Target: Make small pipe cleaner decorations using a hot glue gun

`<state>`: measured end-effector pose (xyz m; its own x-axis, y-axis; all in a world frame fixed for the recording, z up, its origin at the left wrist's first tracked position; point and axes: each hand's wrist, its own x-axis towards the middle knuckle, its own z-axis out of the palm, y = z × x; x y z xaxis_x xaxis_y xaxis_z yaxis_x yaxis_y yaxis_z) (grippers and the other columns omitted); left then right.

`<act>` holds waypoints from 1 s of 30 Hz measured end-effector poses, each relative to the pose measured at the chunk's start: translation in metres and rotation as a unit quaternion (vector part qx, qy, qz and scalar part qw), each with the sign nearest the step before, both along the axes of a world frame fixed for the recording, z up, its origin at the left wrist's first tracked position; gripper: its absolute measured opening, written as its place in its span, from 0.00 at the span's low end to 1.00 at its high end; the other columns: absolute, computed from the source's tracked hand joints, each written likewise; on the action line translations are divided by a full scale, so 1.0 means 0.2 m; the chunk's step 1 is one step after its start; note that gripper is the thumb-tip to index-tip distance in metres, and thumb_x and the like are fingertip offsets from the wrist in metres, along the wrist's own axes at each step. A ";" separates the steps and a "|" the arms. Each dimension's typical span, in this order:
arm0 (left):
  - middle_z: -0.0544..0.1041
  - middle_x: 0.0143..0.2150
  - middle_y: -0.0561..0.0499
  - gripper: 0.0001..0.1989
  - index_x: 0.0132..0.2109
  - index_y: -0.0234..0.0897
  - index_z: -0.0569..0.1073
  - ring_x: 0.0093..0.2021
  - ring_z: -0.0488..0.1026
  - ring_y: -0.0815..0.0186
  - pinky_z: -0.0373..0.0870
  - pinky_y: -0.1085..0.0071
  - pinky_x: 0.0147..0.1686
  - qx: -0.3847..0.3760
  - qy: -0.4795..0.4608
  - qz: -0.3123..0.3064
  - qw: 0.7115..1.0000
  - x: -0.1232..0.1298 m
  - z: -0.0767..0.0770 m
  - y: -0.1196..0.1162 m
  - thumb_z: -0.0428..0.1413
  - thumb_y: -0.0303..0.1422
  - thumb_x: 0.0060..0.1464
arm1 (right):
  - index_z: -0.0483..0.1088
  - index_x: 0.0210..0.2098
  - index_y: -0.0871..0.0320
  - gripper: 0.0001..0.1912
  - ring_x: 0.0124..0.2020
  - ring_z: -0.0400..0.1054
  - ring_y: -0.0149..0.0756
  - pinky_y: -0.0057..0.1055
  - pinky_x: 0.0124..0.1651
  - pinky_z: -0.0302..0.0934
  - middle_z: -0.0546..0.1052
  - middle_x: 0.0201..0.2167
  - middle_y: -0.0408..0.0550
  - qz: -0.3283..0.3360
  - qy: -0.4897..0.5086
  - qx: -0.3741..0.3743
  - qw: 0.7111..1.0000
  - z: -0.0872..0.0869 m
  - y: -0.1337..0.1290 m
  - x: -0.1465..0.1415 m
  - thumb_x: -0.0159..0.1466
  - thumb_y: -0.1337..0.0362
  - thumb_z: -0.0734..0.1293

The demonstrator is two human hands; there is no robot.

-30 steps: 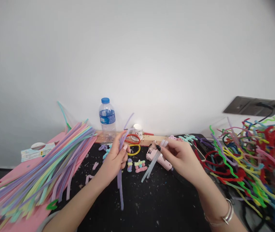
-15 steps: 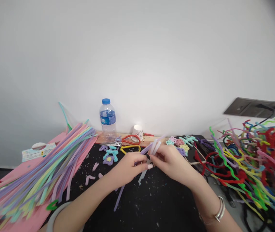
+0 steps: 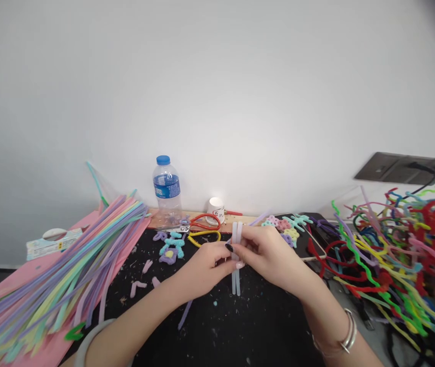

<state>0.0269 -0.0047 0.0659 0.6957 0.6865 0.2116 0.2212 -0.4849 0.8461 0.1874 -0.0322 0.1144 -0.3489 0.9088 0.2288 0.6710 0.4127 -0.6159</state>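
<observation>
Over the black mat (image 3: 263, 326), my left hand (image 3: 210, 265) and my right hand (image 3: 263, 252) meet, both closed in a pinch. Between their fingertips stand two pale white-lilac pipe cleaners (image 3: 236, 283), side by side and nearly upright, with ends showing above and below the fingers. The fingers hide their middle. A purple pipe cleaner (image 3: 185, 315) shows below my left forearm, and a lilac one (image 3: 259, 218) sticks out behind my right hand. Short pink-lilac pieces (image 3: 138, 287) lie left of my left hand, near a blue and purple pipe-cleaner figure (image 3: 171, 248).
A large bundle of pastel pipe cleaners (image 3: 68, 260) lies on pink material at left. A water bottle (image 3: 167, 188), paper cup (image 3: 216, 210), and red-handled (image 3: 205, 221) and yellow-handled (image 3: 204, 236) tools stand behind. Small pipe-cleaner flowers (image 3: 290, 235) and a tangled colourful heap (image 3: 404, 260) are at right.
The two pale pipe cleaners have turned from slanted to nearly upright between my fingers. The purple strand beside them no longer shows at my fingertips. Both hands stay together in the same place.
</observation>
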 end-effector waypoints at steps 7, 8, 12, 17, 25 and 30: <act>0.69 0.27 0.53 0.14 0.32 0.33 0.74 0.28 0.63 0.69 0.59 0.74 0.30 -0.104 -0.021 -0.042 0.993 -0.05 0.04 0.03 0.49 0.36 0.59 | 0.70 0.38 0.56 0.06 0.37 0.67 0.34 0.29 0.37 0.61 0.74 0.37 0.47 0.002 0.037 0.060 0.997 0.07 0.01 0.12 0.63 0.68 0.62; 0.69 0.27 0.53 0.14 0.33 0.33 0.74 0.26 0.61 0.71 0.57 0.75 0.26 -0.147 -0.029 -0.051 0.987 -0.07 0.05 0.03 0.49 0.37 0.59 | 0.70 0.40 0.56 0.08 0.41 0.67 0.37 0.32 0.42 0.62 0.73 0.41 0.48 -0.005 0.022 0.085 0.996 0.08 0.01 0.14 0.64 0.68 0.61; 0.61 0.21 0.58 0.15 0.32 0.31 0.72 0.19 0.52 0.76 0.47 0.77 0.19 -0.277 -0.069 -0.079 0.955 -0.09 0.04 0.04 0.51 0.40 0.57 | 0.69 0.48 0.50 0.15 0.56 0.57 0.45 0.46 0.57 0.51 0.69 0.52 0.48 -0.010 -0.088 0.158 0.983 0.07 0.00 0.15 0.62 0.69 0.63; 0.55 0.17 0.61 0.16 0.30 0.31 0.71 0.16 0.47 0.77 0.47 0.75 0.18 -0.360 -0.102 -0.111 0.921 -0.09 0.02 0.04 0.54 0.43 0.54 | 0.72 0.42 0.53 0.11 0.43 0.68 0.38 0.41 0.53 0.55 0.76 0.40 0.45 0.063 -0.113 0.070 0.989 0.05 0.01 0.10 0.64 0.69 0.60; 0.66 0.24 0.54 0.17 0.28 0.30 0.71 0.18 0.54 0.77 0.45 0.75 0.19 -0.441 -0.068 -0.183 0.876 -0.09 0.00 0.05 0.58 0.42 0.50 | 0.69 0.24 0.60 0.15 0.20 0.58 0.25 0.23 0.26 0.52 0.65 0.16 0.38 0.136 -0.041 -0.043 0.989 0.03 0.02 0.10 0.64 0.73 0.58; 0.67 0.25 0.53 0.14 0.28 0.32 0.72 0.22 0.57 0.74 0.50 0.75 0.21 -0.453 -0.052 -0.197 0.868 -0.08 0.01 0.06 0.58 0.40 0.51 | 0.68 0.25 0.60 0.14 0.20 0.57 0.24 0.22 0.26 0.52 0.64 0.18 0.37 0.176 -0.050 -0.074 0.980 0.05 0.02 0.11 0.64 0.75 0.58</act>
<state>0.0116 0.0075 0.0677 0.9240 0.3165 -0.2148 0.0888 0.3687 0.9253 0.2102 -0.0276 0.1236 -0.6608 0.7488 0.0518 0.5629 0.5400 -0.6257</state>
